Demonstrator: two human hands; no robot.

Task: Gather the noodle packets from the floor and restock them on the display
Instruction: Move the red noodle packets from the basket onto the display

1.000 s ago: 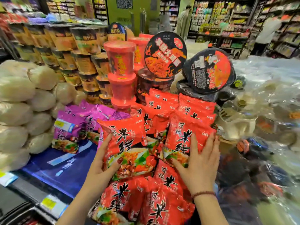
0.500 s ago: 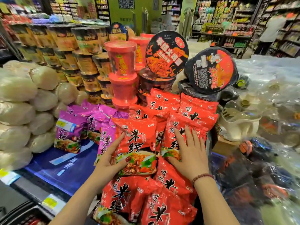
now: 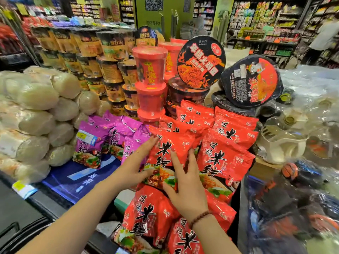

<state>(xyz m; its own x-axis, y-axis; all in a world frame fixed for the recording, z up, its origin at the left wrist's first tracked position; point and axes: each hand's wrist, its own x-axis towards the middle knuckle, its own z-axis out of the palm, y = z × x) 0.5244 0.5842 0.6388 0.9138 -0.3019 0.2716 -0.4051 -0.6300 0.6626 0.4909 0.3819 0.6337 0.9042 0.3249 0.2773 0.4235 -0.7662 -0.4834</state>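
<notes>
Several red noodle packets with black characters lie stacked on the display, the front one [image 3: 170,149] leaning on the pile. My left hand [image 3: 135,165] lies on its left edge, fingers straight along the packet and thumb under its lower part. With straight fingers my right hand [image 3: 185,184] presses flat on its lower right part. Another red packet [image 3: 220,158] stands to the right. More red packets [image 3: 146,217] lie below my wrists. Purple noodle packets [image 3: 91,142] stand to the left.
Red cup noodles [image 3: 149,70] and black bowl noodles [image 3: 200,63] are stacked behind the packets. Pale wrapped bundles [image 3: 31,114] pile up at left. A blue shelf liner [image 3: 73,180] shows beside the purple packets. Plastic-wrapped goods [image 3: 293,143] crowd the right. A person stands at far right.
Both hands have slid up and left with the front red packet, pressing it against the pile next to the purple packets. My right hand moved from the right packet onto the front one.
</notes>
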